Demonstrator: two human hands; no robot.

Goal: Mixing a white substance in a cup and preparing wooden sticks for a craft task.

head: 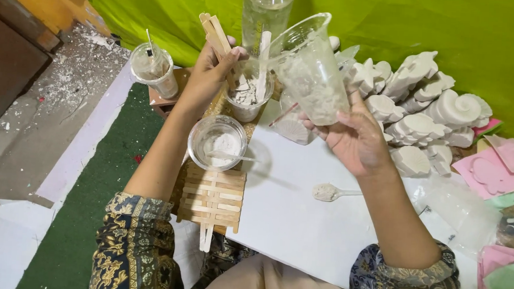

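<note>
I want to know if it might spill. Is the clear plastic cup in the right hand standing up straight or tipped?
Tipped. The clear plastic cup in the right hand leans, mouth toward the small cup of white chunks.

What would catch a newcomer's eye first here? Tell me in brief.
The right hand tilts a clear cup smeared with white paste at top centre, while the left hand holds wooden sticks over a small cup of white chunks. A heap of white shell-shaped casts lies on the right against green cloth. A spoon of powder rests on the white board.
</note>
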